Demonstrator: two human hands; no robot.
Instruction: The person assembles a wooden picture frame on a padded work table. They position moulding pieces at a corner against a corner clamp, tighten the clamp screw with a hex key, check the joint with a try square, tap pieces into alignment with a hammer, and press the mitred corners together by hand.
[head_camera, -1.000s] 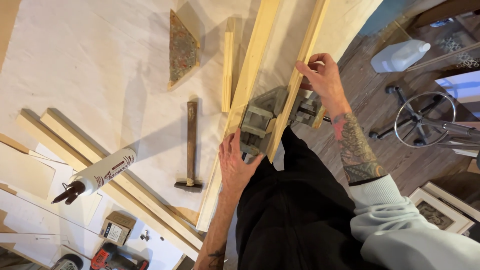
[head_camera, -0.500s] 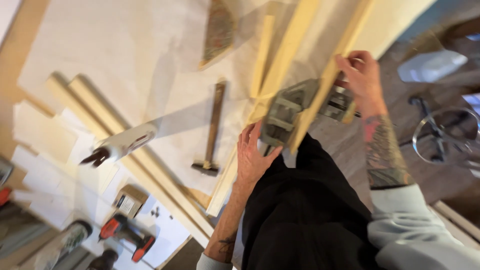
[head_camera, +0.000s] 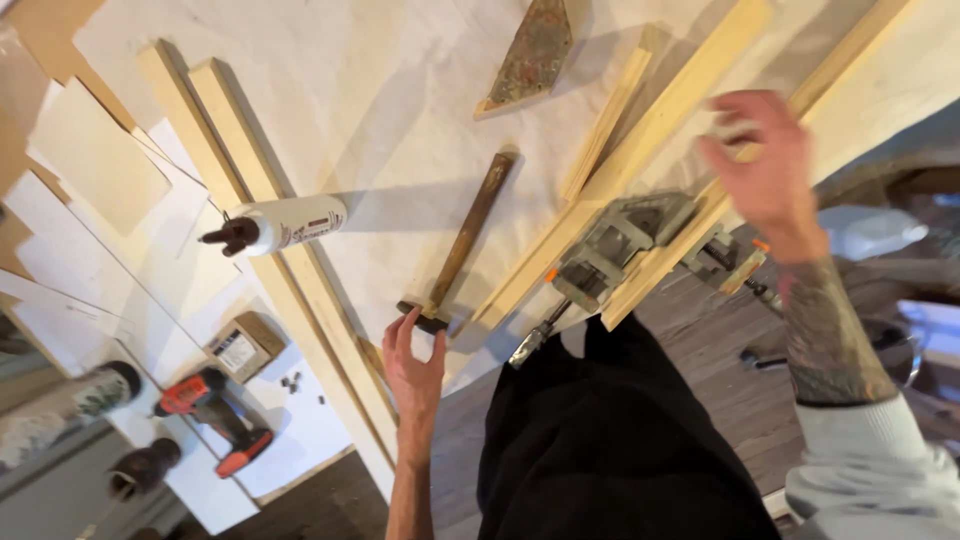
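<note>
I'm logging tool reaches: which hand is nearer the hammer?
Left. The left hand is at the hammer head; the right hand hovers far off over the wooden strips.

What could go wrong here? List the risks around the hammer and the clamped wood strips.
1. The left hand is at the head of the hammer, near the table edge; a clumsy grip there could knock it off.
2. The corner clamp holding the wood strips overhangs the edge, so the blurred right hand could bump it and shift the joint.
3. The glue bottle lies on its side and might leak.
</note>
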